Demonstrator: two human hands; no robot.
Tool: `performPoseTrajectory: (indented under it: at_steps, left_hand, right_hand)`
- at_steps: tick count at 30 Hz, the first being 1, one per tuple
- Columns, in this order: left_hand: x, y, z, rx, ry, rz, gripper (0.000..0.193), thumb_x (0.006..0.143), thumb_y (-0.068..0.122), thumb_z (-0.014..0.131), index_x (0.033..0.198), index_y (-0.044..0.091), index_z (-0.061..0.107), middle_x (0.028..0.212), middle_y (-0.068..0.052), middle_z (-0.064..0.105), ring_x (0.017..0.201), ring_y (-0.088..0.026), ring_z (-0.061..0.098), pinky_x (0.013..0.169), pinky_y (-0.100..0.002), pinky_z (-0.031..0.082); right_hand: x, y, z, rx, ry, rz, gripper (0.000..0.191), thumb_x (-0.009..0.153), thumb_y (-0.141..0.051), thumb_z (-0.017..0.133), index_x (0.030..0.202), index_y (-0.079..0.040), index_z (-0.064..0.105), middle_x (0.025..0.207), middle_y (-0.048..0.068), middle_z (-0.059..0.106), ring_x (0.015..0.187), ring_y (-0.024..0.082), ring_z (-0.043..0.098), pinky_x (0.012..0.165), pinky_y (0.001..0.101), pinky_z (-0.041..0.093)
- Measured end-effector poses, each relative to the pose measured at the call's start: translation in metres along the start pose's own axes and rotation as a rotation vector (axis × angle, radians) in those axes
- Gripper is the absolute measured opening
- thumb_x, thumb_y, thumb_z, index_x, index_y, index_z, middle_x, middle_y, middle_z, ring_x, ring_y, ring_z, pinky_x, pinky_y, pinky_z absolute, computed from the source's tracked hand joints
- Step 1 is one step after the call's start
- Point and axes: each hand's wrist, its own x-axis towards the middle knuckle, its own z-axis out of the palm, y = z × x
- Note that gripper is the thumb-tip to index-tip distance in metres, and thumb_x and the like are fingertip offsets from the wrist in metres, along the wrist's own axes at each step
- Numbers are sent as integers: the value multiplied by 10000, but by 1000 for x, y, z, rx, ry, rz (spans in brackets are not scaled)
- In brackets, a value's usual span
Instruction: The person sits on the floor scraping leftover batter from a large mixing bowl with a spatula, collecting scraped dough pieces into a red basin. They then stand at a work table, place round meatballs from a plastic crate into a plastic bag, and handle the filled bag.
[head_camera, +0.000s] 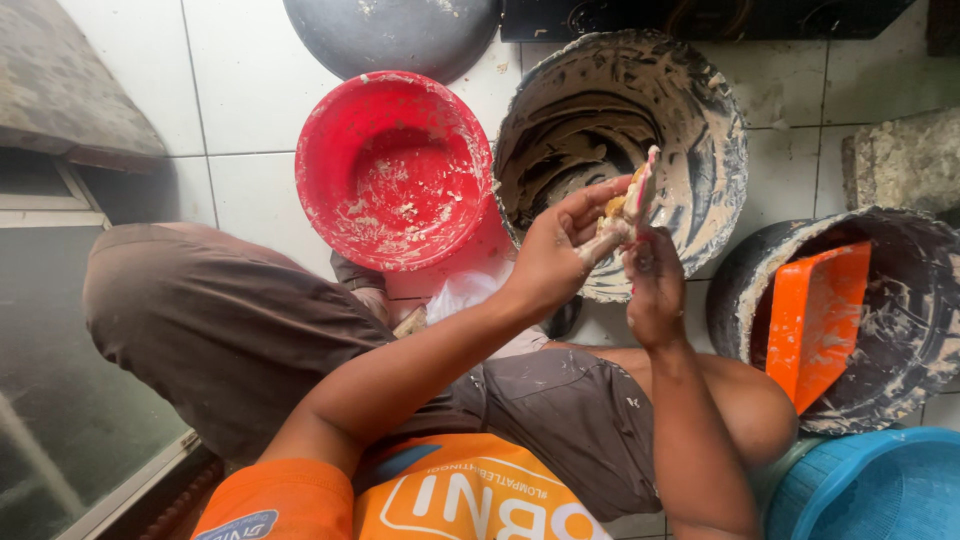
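Your orange shirt (460, 495) sits lowest. Left hand (555, 250) and right hand (655, 285) both close their fingers on a paste-caked scraper (640, 190), held over the smeared bucket (720, 150), beside the red basin (330, 150).

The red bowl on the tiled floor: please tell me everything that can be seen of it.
The red bowl is round and looks like plastic. It stands upright on the white tiled floor, its opening facing the camera. Pale batter smears and crumbs cover its inside and rim; otherwise it holds nothing. It sits left of a larger batter-coated basin, very close to it, below a grey round pan. Neither hand touches it.
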Motion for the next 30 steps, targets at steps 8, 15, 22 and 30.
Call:
performPoseTrajectory:
  at_steps: [8, 15, 22, 30]
  left_hand:
    - [10, 14, -35, -119, -254, -78, 660, 942, 17, 744, 1527, 43, 440, 1489, -62, 555, 1357, -144, 560, 1159, -316, 466]
    - [14, -6, -45, 214, -101, 113, 406, 934, 64, 826, 1282, -1, 627, 1252, -72, 688, 1232, -151, 629, 1084, -311, 508]
    - [38, 10, -81, -131, 148, 114, 388, 936, 147, 767, 1274, 26, 620, 1173, -78, 695, 1099, -195, 648, 1010, -369, 519]
    - [63, -73, -159, 354, 444, -141, 395, 881, 146, 783, 1247, 37, 683, 1141, -70, 734, 1030, -140, 676, 904, -276, 535]
  right_hand:
    - [4, -33, -23, -583, 127, -146, 227, 1123, -207, 576, 1122, 14, 628, 950, 101, 551, 811, 203, 541, 721, 341, 429]
    - [-3, -44, -24, -850, 156, -394, 176, 1099, -143, 696, 1122, 7, 606, 995, 174, 570, 867, 332, 583, 741, 415, 471]
    - [-1, -37, -46, -998, 100, -258, 157, 1084, -121, 707, 1102, 28, 660, 1006, 169, 621, 904, 349, 603, 805, 433, 482]
    - [6, -13, -53, -565, 195, -59, 138, 1127, -109, 618, 1138, 27, 641, 1039, 79, 641, 927, 133, 589, 841, 270, 480]
